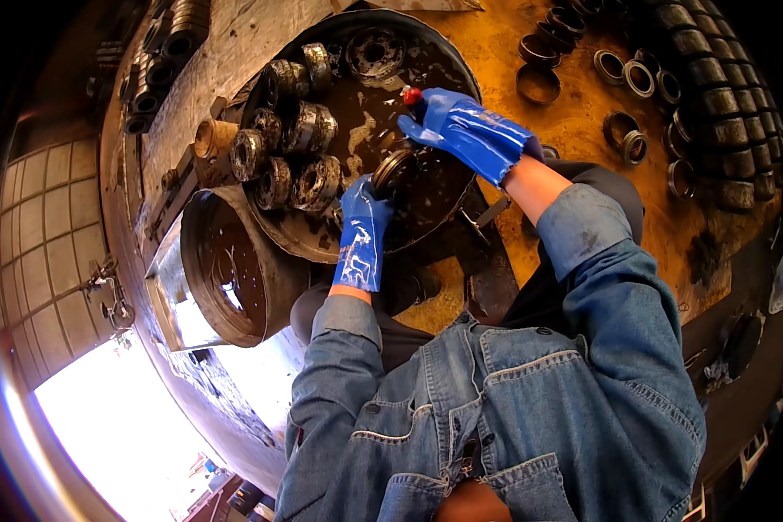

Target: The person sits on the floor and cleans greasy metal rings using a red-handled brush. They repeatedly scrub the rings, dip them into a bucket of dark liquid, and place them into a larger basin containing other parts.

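Sitting between gloved hands (365, 210) (455, 124), tilted metal ring (393, 170)

By the near edge of a tub (291, 244), my left hand (363, 213) holds a metal ring (395, 169); my right hand (461, 123) grips a red-ended object (413, 97).

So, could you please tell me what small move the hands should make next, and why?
Probably bring the right hand, with its red-ended tool, closer to the metal ring: the left hand holds that ring over the basin, and the tool's red end is apart from it.
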`<state>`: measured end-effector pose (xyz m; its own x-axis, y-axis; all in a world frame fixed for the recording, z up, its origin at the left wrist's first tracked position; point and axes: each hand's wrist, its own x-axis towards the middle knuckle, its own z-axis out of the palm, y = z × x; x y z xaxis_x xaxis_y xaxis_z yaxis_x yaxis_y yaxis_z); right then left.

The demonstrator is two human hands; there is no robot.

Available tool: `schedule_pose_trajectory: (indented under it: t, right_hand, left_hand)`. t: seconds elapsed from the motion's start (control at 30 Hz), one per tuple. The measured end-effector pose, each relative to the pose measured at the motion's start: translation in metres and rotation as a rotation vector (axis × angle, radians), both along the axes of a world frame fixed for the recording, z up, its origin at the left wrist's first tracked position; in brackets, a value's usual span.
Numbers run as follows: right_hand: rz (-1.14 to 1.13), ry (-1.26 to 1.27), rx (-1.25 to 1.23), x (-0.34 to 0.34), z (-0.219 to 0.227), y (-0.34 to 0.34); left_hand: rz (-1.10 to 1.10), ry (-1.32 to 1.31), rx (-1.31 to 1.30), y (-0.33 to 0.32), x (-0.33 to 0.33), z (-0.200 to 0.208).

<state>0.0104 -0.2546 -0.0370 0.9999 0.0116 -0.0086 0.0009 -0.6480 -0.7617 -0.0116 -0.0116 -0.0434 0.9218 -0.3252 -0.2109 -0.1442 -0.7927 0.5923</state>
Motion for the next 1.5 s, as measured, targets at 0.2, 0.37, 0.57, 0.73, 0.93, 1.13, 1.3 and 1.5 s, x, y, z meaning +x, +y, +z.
schedule_pose_trajectory:
  t: [0.2, 0.37, 0.57, 0.73, 0.93, 1.13, 1.3, 1.5]
  right_hand:
    - [0.317, -0.375, 0.15, -0.019, 0.045, 0.06]
    - [0.132, 0.327, -0.022, -0.012, 0.073, 0.004]
    - [0.154, -0.082, 0.325, -0.004, 0.011, 0.046]
    - [0.171, 0.025, 0.15, -0.011, 0.037, 0.038]
    - [-0.076, 0.18, 0.014, -0.01, 0.014, 0.009]
    - [-0.072, 0.23, 0.057, -0.009, 0.014, 0.013]
    - [-0.013, 0.248, -0.152, -0.004, 0.012, 0.005]
    - [-0.024, 0.245, -0.145, -0.003, 0.025, 0.005]
  left_hand:
    - [0.09, 0.019, -0.069, 0.044, 0.026, -0.063]
    - [0.161, 0.156, -0.135, 0.006, -0.002, -0.006]
    - [0.076, -0.011, 0.012, 0.016, 0.001, -0.024]
    - [0.425, 0.389, -0.587, 0.017, 0.005, -0.031]
    - [-0.062, -0.109, 0.144, 0.002, -0.002, 0.01]
    - [-0.302, -0.175, 0.657, -0.039, 0.029, 0.029]
    - [-0.189, -0.016, 0.456, -0.061, 0.043, 0.013]
    - [-0.066, -0.11, 0.019, 0.019, 0.016, -0.005]
